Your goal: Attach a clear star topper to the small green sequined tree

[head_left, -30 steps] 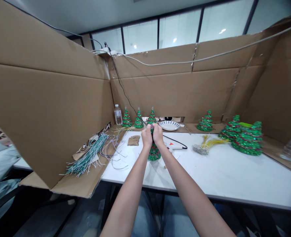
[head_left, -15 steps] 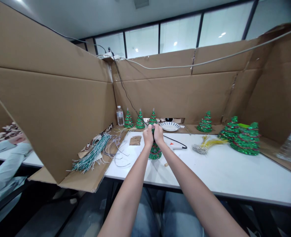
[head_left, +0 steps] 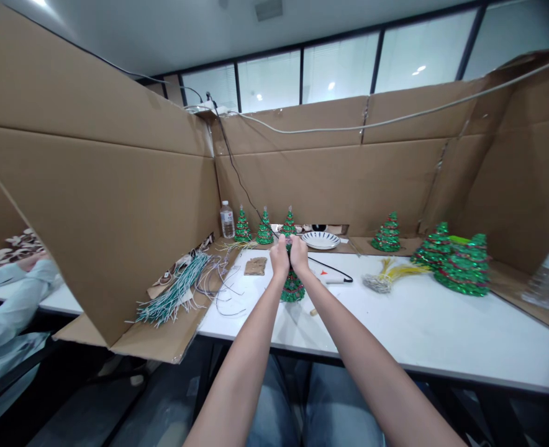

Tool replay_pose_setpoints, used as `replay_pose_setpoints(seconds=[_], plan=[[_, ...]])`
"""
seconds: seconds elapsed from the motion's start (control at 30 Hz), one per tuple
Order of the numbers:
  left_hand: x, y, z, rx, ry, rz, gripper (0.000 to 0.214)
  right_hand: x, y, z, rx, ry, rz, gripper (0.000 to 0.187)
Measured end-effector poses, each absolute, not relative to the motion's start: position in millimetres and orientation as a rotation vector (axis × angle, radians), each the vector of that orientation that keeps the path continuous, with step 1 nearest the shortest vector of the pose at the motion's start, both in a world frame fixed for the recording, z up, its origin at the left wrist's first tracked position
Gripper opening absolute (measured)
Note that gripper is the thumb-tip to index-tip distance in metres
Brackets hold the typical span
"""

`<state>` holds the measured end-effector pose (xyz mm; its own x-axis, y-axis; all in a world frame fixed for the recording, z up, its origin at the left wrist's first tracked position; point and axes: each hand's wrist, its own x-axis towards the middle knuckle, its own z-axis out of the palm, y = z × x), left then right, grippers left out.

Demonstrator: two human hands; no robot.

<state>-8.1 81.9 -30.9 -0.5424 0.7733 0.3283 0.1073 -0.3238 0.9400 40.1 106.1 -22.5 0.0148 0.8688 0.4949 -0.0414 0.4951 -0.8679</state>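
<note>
A small green tinsel Christmas tree (head_left: 293, 289) stands upright on the white table, its upper part covered by my hands. My left hand (head_left: 280, 256) is closed at the left of its top, and my right hand (head_left: 299, 253) is closed at the right, close against the left one. Something pinkish shows between the fingertips, too small to name. A black cord passes behind my hands to a white, pen-like tool (head_left: 337, 281) on the table. Just behind stands another tinsel tree (head_left: 289, 217).
A bundle of teal wires (head_left: 176, 295) lies left on cardboard. Toward the right are yellow-tailed wires (head_left: 389, 276) and large tinsel trees (head_left: 463, 267). A striped plate (head_left: 320, 240) and a bottle (head_left: 226, 220) stand at the back. A co-worker's sleeve (head_left: 13, 304) shows far left.
My hands stay at the tree's top with hardly any movement. The whole view has shifted very slightly downward. At far left, the co-worker's arm has moved a little.
</note>
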Motion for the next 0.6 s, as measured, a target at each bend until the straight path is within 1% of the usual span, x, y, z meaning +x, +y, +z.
replay_pose_setpoints(seconds=[0.6], plan=[[-9, 83, -31, 1.122, 1.519, 1.885, 0.033, 42, 90, -13, -0.786, -1.389, 0.818, 0.034]])
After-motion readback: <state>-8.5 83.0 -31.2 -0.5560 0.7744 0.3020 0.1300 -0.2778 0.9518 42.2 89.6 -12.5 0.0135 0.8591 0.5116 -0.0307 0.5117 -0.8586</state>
